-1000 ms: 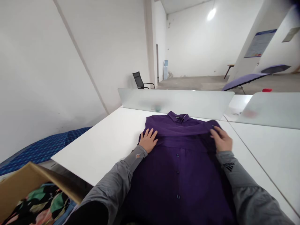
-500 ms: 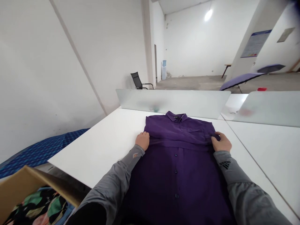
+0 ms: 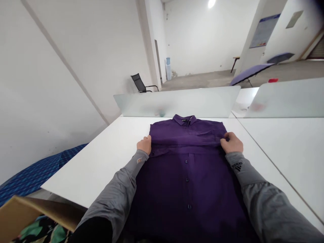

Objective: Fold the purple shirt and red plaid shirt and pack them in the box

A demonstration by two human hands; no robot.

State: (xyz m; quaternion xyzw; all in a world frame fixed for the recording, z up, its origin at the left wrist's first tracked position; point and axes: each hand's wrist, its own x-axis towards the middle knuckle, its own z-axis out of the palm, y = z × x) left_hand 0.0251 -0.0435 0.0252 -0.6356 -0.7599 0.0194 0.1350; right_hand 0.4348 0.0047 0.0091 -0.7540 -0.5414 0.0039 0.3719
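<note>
A purple button-up shirt (image 3: 187,175) lies front side up on the white table (image 3: 106,145), its collar at the far end and its lower part running toward me. Across the chest the cloth is bunched in a crosswise fold. My left hand (image 3: 144,144) is closed on the shirt's left side edge, level with that fold. At the opposite edge, my right hand (image 3: 232,143) pinches the cloth between thumb and fingers. Several dark buttons show down the front below the fold.
Frosted divider panels (image 3: 177,101) stand along the table's far edge. An open cardboard box (image 3: 48,209) with patterned cloth is at the lower left, near a blue patterned cloth (image 3: 45,168). Beyond are a black chair (image 3: 139,82) and a purple umbrella (image 3: 250,72).
The view has tilted and shifted. Both hands still grip the shirt's side edges, and the crosswise fold looks flatter and smoother than before.
</note>
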